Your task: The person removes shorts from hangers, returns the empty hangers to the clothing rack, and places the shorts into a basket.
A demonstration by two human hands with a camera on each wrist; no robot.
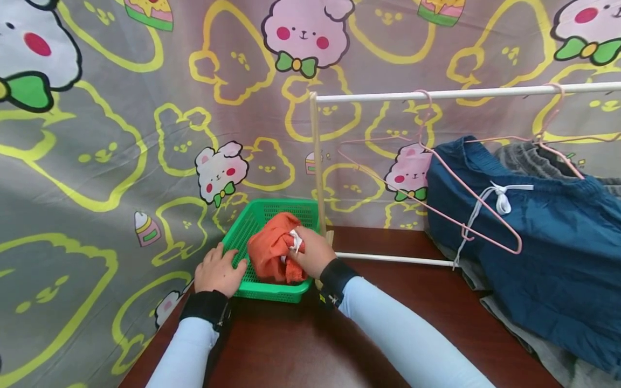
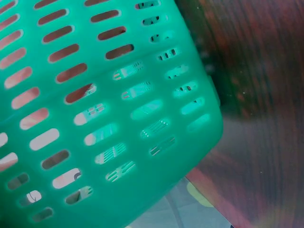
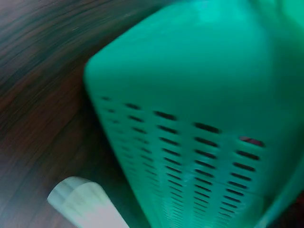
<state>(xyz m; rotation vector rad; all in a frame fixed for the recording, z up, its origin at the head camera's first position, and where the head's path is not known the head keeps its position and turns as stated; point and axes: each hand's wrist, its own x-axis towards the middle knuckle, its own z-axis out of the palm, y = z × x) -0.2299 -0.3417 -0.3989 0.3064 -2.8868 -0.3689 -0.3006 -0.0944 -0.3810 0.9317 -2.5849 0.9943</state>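
Note:
In the head view a bunched orange garment [image 1: 267, 245] with a white drawstring [image 1: 295, 241] sits in a green perforated basket [image 1: 274, 291]. My right hand [image 1: 314, 252] grips the garment near the drawstring, its fingertips partly hidden in the folds. At the basket's left rim rests my left hand [image 1: 219, 271], fingers extended along the edge and thumb spread toward the garment. The left wrist view is filled by the slotted basket wall [image 2: 99, 71]. From the right wrist the outer basket wall [image 3: 180, 85] shows, slightly blurred; neither hand appears in the wrist views.
Right of the basket stands a garment rack with a white top rail [image 1: 378, 97] and a lower bar [image 1: 402, 260]. A bare pink hanger [image 1: 477, 229] hangs beside blue shorts [image 1: 529, 237] and grey garments [image 1: 519, 156]. A patterned curtain [image 1: 160, 134] closes off the back and left.

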